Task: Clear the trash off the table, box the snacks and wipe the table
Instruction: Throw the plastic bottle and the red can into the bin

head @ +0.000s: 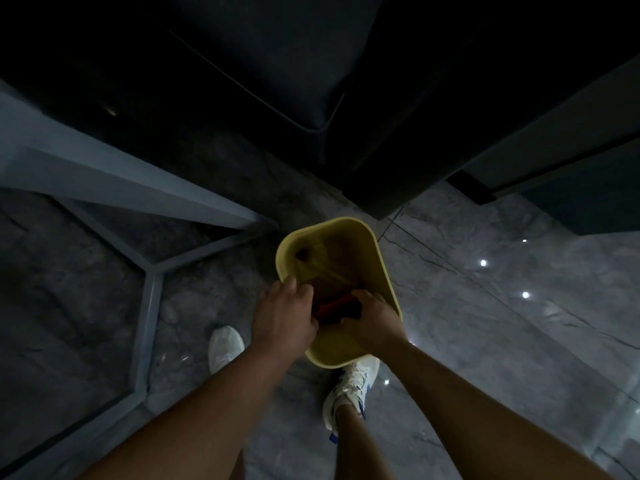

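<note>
A yellow trash bin (377, 258) stands on the floor right in front of my feet. Over its near opening my left hand (282, 318) and my right hand (372, 322) are both closed on a dark red wrapper (334, 306), one hand at each end. A small dark piece of trash (302, 253) lies inside the bin near its far left corner. The scene is dim and the wrapper's details are hard to make out.
A grey metal table frame (149, 192) runs along the left, with legs reaching the floor. A dark sofa (294, 81) fills the top. A dark cabinet (554, 143) sits at the upper right. My white sneakers (349, 386) stand on glossy marble floor.
</note>
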Motion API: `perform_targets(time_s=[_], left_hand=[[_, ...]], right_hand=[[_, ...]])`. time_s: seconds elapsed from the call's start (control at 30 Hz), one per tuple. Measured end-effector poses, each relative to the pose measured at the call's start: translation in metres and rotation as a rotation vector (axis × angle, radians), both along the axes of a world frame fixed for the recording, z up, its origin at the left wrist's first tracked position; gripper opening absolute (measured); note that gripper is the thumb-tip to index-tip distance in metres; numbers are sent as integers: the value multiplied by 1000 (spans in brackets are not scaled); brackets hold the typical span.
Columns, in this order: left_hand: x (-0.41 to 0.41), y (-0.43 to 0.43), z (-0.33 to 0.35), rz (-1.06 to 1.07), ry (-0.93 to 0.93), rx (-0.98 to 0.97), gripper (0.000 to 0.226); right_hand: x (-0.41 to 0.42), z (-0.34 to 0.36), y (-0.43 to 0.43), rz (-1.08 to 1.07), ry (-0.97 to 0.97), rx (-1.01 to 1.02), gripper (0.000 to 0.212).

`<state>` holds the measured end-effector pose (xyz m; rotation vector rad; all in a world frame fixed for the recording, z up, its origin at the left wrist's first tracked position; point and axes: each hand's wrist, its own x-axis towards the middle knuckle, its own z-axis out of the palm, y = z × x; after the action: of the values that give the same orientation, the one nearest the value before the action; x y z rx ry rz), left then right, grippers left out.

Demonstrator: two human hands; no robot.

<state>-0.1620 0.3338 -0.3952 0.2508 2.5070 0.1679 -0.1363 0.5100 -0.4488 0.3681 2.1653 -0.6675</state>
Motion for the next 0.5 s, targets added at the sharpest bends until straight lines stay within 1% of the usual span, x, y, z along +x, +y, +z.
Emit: perform_targets(time_s=[0.23,0.5], left_hand=[[3,-11,81,-20,-7,-47,37],[22,-23,208,29,35,-41,40]], right_hand=[[-8,90,-3,141,61,26,67],[-11,221,-15,301,154,53,54]])
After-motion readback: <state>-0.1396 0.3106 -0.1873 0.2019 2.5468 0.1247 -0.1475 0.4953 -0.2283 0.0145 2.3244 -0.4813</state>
